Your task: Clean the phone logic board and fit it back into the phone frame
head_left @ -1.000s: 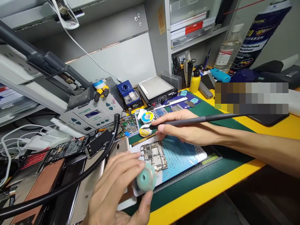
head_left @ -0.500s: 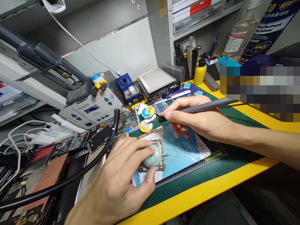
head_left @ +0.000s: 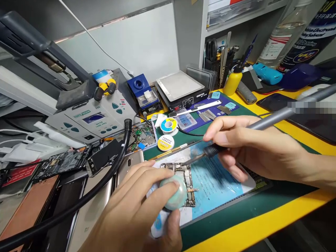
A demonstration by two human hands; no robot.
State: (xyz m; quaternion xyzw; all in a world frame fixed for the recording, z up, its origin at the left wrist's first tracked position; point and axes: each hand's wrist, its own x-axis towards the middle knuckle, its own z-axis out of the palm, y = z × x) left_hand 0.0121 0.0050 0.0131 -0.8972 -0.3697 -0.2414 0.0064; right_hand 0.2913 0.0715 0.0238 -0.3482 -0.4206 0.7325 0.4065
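My left hand (head_left: 143,206) is closed around a round pale green object (head_left: 174,196), which rests over part of a small circuit board (head_left: 189,178). The board lies on a blue and white printed sheet (head_left: 217,189). A few thin copper-coloured strands (head_left: 193,190) stick out at the board's right side. My right hand (head_left: 252,147) holds a grey soldering iron (head_left: 278,117) like a pen. The iron's thin metal tip points left and appears at or just above the board's top edge; contact cannot be made out.
A black hose (head_left: 105,182) curves across the left, beside stacked phones (head_left: 91,206). Solder spools (head_left: 168,126), a heating plate (head_left: 181,85) and a grey control station (head_left: 97,115) stand behind. A yellow bottle (head_left: 233,82) is at the back right.
The view has moved closer to the bench. My right hand has brought the iron's tip left and down to the board's top edge. My left hand still holds the green object.
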